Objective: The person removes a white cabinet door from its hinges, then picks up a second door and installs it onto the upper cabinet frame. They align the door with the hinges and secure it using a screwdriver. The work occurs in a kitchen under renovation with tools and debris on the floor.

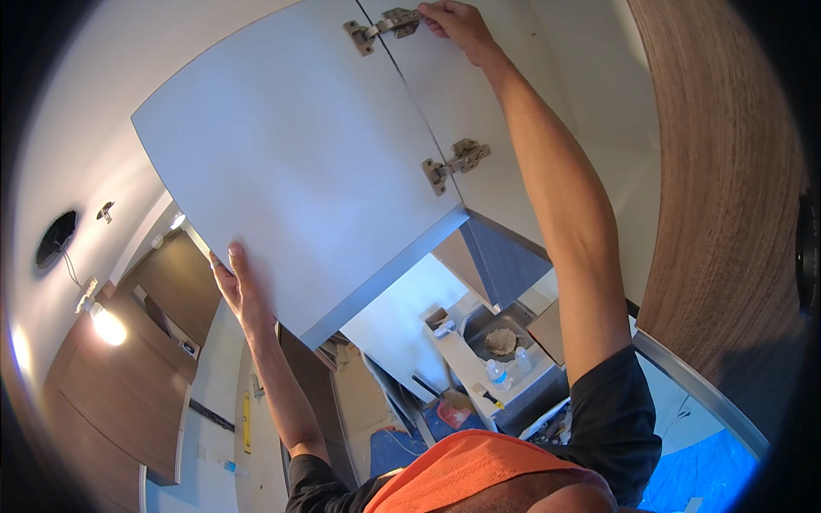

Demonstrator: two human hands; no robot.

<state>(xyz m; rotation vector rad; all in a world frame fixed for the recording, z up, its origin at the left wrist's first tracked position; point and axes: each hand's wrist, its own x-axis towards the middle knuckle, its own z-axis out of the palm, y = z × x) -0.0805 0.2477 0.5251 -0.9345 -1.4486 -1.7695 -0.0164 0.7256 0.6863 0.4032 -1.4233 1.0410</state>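
A white cabinet door [282,145] stands swung out from the white cabinet side panel [479,103]. Two metal hinges join them, an upper hinge [385,27] and a lower hinge [455,165]. My left hand [242,286] grips the door's free edge low down, thumb on the inner face and the other fingers mostly hidden behind it. At the upper hinge, my right hand [459,26] is closed, its thumb and forefinger pinching the end of the hinge on the cabinet side. Whether something small is also between those fingertips is hidden.
Wood-grain panel [727,171] on the right, close to my right arm. Below are a sink [500,329] and a counter with plastic bottles [498,374]. A lit bulb [109,327] hangs by wires at left; a yellow spirit level [247,421] is lower left.
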